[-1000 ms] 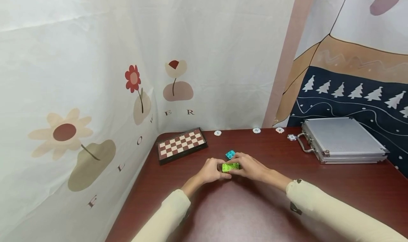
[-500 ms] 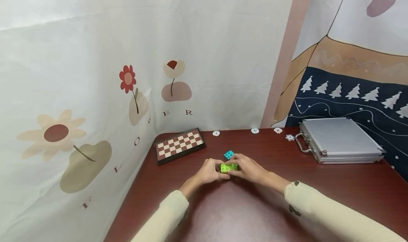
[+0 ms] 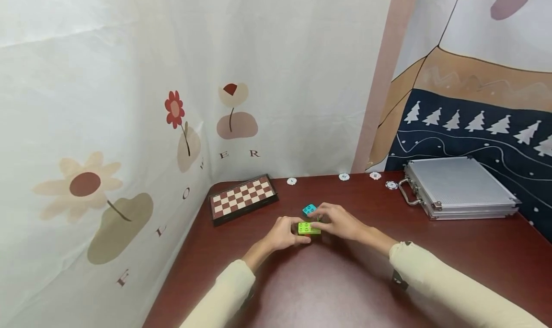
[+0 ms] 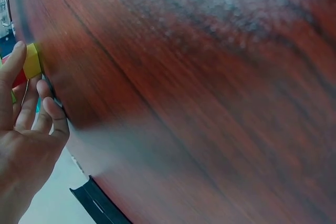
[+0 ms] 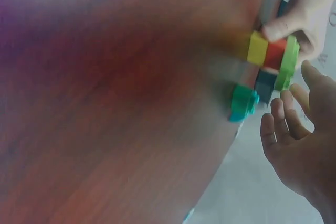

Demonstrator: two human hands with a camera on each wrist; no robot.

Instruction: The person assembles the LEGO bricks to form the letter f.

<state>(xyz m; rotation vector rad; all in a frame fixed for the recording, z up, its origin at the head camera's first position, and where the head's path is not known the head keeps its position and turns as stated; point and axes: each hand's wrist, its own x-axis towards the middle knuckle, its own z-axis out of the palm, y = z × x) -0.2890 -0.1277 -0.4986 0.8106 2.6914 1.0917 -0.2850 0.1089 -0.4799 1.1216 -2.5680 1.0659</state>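
A small stack of toy building blocks stands on the table, a lime-green block on top. In the right wrist view a red block and a yellow block show beneath the green one. My left hand grips the stack from its left side, thumb in front and fingers behind. My right hand hovers at the stack's right end, its relaxed fingers apart from the blocks in the right wrist view. Just behind the stack lies a teal block, partly overlapped by the right fingertips in the head view.
A folded checkered board in a black frame lies at the back left. Several poker chips, one a dark-edged chip, line the far edge. A silver case stands at the right. Printed curtains hang behind the table.
My right hand has loosened from the green block and drawn slightly up and to the right, uncovering more of its top. The left hand keeps its grip on the stack.
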